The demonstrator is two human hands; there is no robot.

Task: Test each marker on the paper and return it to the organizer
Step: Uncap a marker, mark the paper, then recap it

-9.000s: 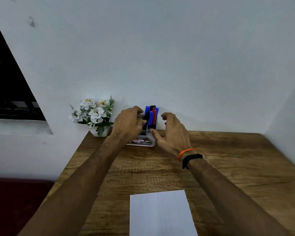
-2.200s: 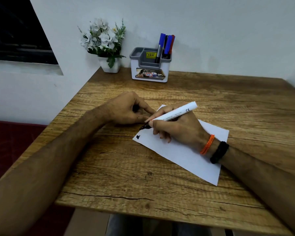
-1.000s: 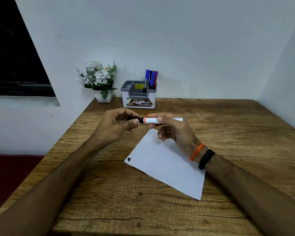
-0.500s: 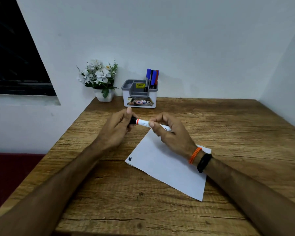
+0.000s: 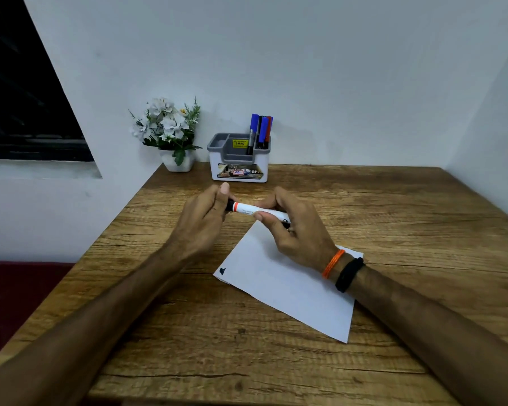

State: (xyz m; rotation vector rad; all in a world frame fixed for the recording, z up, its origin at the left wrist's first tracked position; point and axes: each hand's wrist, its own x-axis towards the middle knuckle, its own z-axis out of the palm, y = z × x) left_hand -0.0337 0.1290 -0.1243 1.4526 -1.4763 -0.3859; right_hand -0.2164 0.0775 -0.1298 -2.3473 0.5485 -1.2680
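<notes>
A white marker (image 5: 257,211) with an orange ring and a black cap is held level above the table between both hands. My right hand (image 5: 296,230) grips its white barrel. My left hand (image 5: 201,221) is closed around the black cap end, which is mostly hidden in the fingers. Under my right wrist lies a white sheet of paper (image 5: 291,288) with a small dark ink mark (image 5: 222,271) at its left corner. The grey and white organizer (image 5: 238,168) stands at the back against the wall, with several blue, black and red markers (image 5: 261,130) upright in its right compartment.
A white pot of artificial white flowers (image 5: 170,133) sits at the table's back left corner beside the organizer. The wooden table (image 5: 393,218) has its left edge near a dark red surface (image 5: 15,291). White walls close the back and right.
The marker went from writing on the paper to being lifted level, and my left hand has pushed the black cap onto its tip. The hands now hold it slightly nearer the organizer.
</notes>
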